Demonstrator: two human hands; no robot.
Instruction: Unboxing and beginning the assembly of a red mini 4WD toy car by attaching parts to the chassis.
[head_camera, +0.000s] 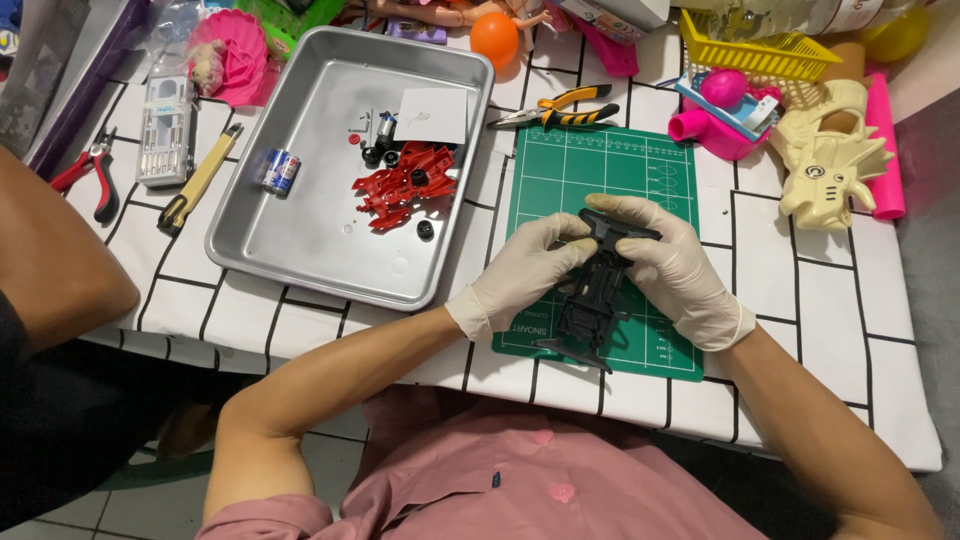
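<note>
Black toy-car chassis (592, 300) gripped by left hand (522, 270) and right hand (672, 265) over green cutting mat (560, 170). Step judged: working its far end. Next likely needs steady support; red parts (405, 185) lie left in metal tray (300, 240).

Both the left hand (520, 272) and the right hand (672, 268) wear cream-white gloves and grip a black plastic chassis (592, 300) over a green cutting mat (560, 180) printed with a pale grid, which lies on a white tablecloth (800, 290) crossed by black lines in a brick pattern. The silver metal tray (310, 240) holds a red toy car body (408, 186) and a white paper slip (432, 114). Around them lie yellow-and-black pliers (556, 108), red-handled pliers (88, 172), an orange ball (495, 38), a yellow basket (760, 48), a cream toy dinosaur (830, 160) and a pink shirt (500, 470).
</note>
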